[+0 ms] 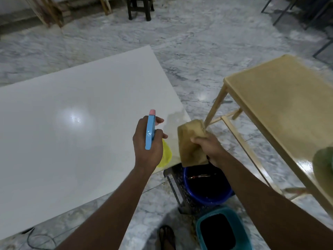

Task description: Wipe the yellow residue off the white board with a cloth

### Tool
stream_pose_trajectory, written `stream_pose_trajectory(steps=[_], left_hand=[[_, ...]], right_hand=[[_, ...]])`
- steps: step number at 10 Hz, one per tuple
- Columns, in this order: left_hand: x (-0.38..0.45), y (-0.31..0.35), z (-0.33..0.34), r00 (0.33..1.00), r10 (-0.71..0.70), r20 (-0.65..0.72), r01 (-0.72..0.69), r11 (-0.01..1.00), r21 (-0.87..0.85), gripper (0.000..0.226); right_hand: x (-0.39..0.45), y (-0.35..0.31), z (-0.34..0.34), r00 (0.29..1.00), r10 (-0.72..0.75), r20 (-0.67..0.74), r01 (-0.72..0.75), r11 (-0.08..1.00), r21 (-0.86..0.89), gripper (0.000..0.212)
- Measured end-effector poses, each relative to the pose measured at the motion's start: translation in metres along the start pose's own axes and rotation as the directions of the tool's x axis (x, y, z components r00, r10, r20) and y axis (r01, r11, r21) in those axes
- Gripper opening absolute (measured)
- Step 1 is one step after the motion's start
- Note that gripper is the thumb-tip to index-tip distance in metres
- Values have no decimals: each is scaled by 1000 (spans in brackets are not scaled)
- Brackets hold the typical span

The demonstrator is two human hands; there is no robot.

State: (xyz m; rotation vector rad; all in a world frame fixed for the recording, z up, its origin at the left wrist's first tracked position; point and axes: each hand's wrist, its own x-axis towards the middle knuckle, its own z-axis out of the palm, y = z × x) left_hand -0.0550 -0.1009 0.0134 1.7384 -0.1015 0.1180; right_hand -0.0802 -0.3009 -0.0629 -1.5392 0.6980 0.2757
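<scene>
A large white board (75,127) lies flat, filling the left and middle of the view. A faint yellowish, wet-looking patch (175,118) shows near its right edge. My left hand (147,145) is shut on a spray bottle (150,130) with a blue trigger head, a pink nozzle and a yellow body, held over the board's right part. My right hand (209,148) grips a tan cloth (192,141), held just past the board's right edge, above a blue bucket.
A blue bucket (223,195) sits on a dark stand below the cloth, with a teal bin (201,231) nearer me. A pale wooden table (281,101) stands at the right. My sandalled foot (166,237) rests on the marble floor. A dark stool (139,8) stands far back.
</scene>
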Motion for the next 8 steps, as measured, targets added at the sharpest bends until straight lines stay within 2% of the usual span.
stream_pose_trajectory(steps=[1,2,3,4,5,7,8], left_hand=[[7,-13,9,996,88,-27,-87,996,36,39],[11,-28,15,985,167,-50,-162,982,95,45],[14,-39,21,980,191,-58,-184,977,108,47],[15,-45,26,980,195,-46,-190,976,106,45],[15,-54,31,979,200,-32,-195,974,113,39],[10,-56,29,980,199,-11,-196,972,127,25],[6,-58,21,986,147,76,-158,972,174,40]], right_hand=[[25,-6,20,999,-23,27,26,996,-86,36],[44,0,27,998,-66,-21,58,958,-282,36],[48,11,22,975,-207,-77,126,807,-576,32],[48,23,16,950,-298,-96,140,679,-720,36],[49,30,13,937,-328,-120,125,636,-762,50],[37,36,9,913,-361,-190,116,676,-728,55],[25,34,5,890,-405,-207,158,702,-695,55]])
